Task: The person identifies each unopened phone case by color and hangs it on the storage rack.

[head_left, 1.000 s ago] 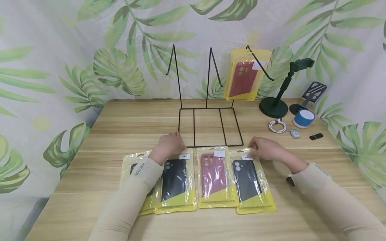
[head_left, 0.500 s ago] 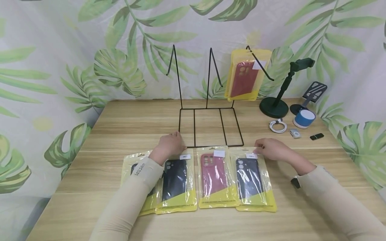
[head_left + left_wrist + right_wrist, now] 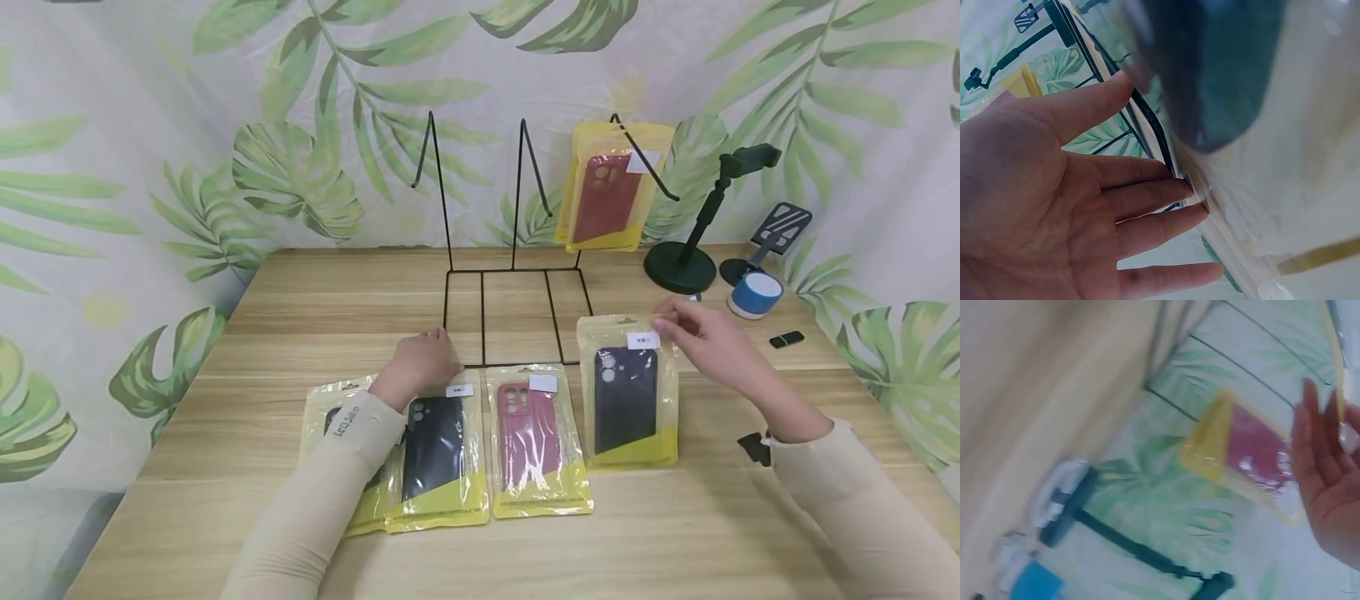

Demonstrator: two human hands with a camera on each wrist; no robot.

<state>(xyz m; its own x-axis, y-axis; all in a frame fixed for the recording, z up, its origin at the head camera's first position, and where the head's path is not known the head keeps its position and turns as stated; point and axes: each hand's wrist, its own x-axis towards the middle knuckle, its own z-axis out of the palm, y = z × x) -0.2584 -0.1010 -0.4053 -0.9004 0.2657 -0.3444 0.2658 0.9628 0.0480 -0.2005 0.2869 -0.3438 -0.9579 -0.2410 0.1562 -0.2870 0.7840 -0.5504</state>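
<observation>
My right hand point(image 3: 708, 350) pinches the top right corner of a clear and yellow bag with a dark phone case point(image 3: 626, 400) in it, holding it fairly upright over the table. My left hand point(image 3: 422, 360) rests at the top of another bagged dark phone case point(image 3: 433, 450). In the left wrist view the fingers point(image 3: 1154, 234) of that hand are stretched out, tips at the bag's edge. Between the hands lies a bagged pink phone case point(image 3: 529, 442). A further bagged dark case point(image 3: 367, 510), at far left, is partly hidden by the left sleeve.
A black wire rack point(image 3: 517, 270) stands behind the bags, its rightmost hook bearing bagged red cases point(image 3: 606, 200). Right of it are a green stand point(image 3: 680, 267), a black phone holder point(image 3: 780, 229), a blue and white cylinder point(image 3: 756, 296) and a black USB stick point(image 3: 786, 339).
My right hand has taken the rightmost bagged dark phone case up off the table and moved it away from me. The left hand has stayed in place.
</observation>
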